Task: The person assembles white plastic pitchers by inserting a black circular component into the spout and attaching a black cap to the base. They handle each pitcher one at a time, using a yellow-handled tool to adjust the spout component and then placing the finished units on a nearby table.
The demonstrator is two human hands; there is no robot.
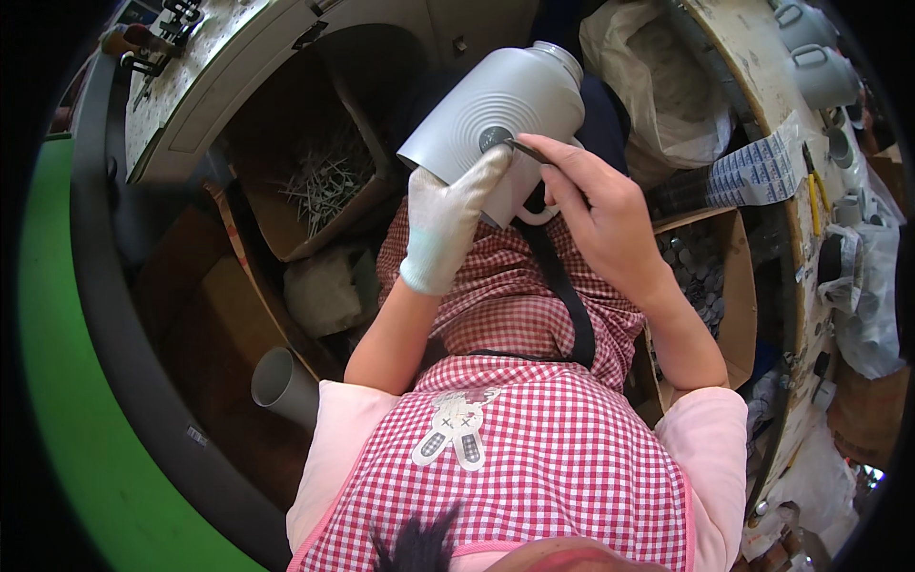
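Note:
Across my lap lies a light grey jug body [538, 91], tilted, with its narrower threaded neck to the upper right and concentric rings pressed into its side. In the centre of the rings is a small dark round disc [495, 139]. My left hand [446, 214], in a white glove, grips the lower end, its thumb beside the disc. A slim dark pointed tool [526, 150] is pinched in my bare right hand [600, 195], with its tip at the disc's edge. Under my right fingers a pale curved handle [538, 214] partly shows. The left fingers are mostly hidden beneath the jug body.
On my right stands a cardboard box [739, 296] of small grey discs, below a cluttered bench [777, 95]. Grey mugs [824, 76] and a yellow-handled tool [815, 195] are there. Left are a box [276, 234] of thin grey strips and a grey cup [283, 381]. A plastic bag [658, 95] is ahead.

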